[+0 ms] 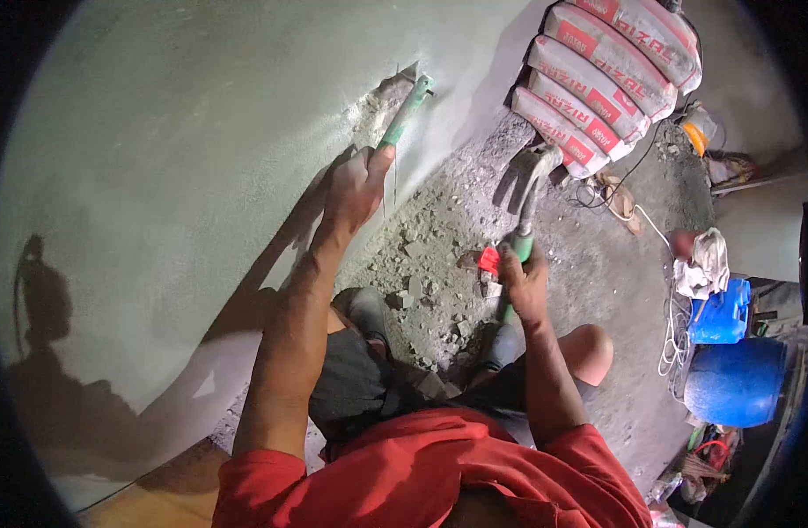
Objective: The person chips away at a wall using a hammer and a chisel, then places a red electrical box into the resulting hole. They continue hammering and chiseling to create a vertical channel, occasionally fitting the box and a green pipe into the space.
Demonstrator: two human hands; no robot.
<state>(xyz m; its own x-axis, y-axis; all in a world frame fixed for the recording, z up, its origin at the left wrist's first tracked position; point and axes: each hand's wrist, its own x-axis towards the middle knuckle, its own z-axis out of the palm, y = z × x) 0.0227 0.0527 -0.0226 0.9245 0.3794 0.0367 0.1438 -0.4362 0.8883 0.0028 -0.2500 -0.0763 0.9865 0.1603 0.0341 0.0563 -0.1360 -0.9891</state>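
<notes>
Green, dusty and slender, a straight tool (407, 111) shows in the head view, its lower end enclosed by the left hand's (356, 192) closed grip. It lies across a ragged, crumbly hollow (375, 107) in the smooth grey wall (184, 114) at left; whether its tip touches is unclear. The right hand's (525, 290) grip wraps a hammer (529, 204), apart from the tool, seemingly between strikes; a blow would call for steady bracing and careful aim. Pale, angular rubble (413, 249) covers the floor (598, 273) beside the wall. Plump, printed sacks (598, 88) are stacked far off; a rounded blue drum (736, 381) sits right.
</notes>
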